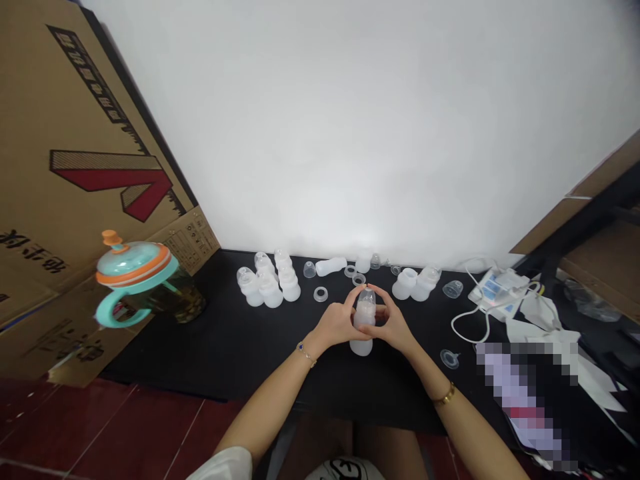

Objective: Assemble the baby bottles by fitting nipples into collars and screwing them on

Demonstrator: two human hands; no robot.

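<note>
A white baby bottle (362, 346) with a clear dome cap stands upright on the black table in front of me. My left hand (341, 321) wraps round its left side, with the fingertips up near the cap. From the other side my right hand (393, 323) grips the same bottle, index finger at the cap's top and thumb lower on the body. Behind my hands lie pale collar rings (359, 280) and a bottle on its side (331, 267). Another ring (321, 294) is to the left of my left hand.
Several capped bottles (271, 291) are grouped at left, near a large teal-lidded jug (135, 267) and a cardboard box (65, 100). Two bottles (406, 285), a clear cap (453, 289) and a clear disc-shaped part (449, 359) are at right, beside white cables (467, 327) and papers.
</note>
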